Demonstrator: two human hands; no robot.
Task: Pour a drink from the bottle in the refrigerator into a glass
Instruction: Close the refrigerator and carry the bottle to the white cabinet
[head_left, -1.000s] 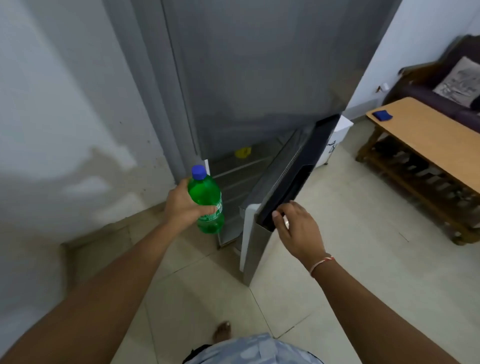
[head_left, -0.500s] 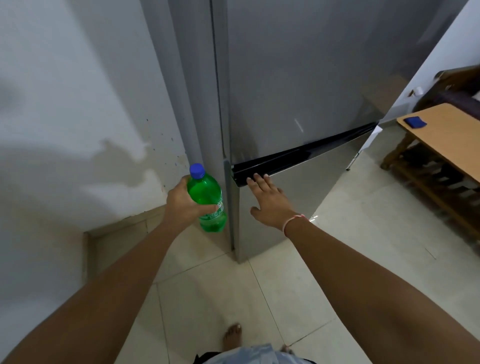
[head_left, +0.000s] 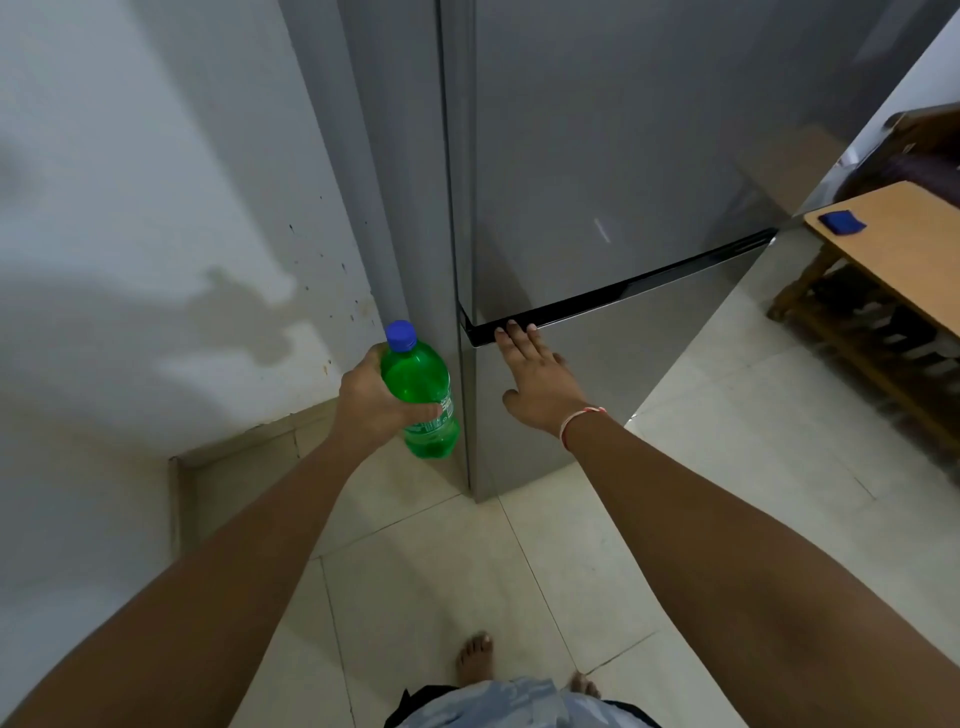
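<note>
My left hand (head_left: 371, 402) grips a green plastic bottle (head_left: 418, 384) with a blue cap, held upright just left of the grey refrigerator (head_left: 597, 182). The fridge's lower door (head_left: 613, 379) is closed flush under a black handle strip. My right hand (head_left: 535, 379) lies flat on that lower door with fingers spread, fingertips touching the black strip. No glass is in view.
A white stained wall (head_left: 130, 234) stands to the left. At the right is a wooden table (head_left: 914, 260) with a lower shelf and a blue cloth (head_left: 841, 222) on top. Pale floor tiles (head_left: 441, 571) lie underfoot, with my bare feet at the bottom.
The lower fridge door swung from open to fully closed under my right hand. The bottle stayed held in my left hand beside the fridge.
</note>
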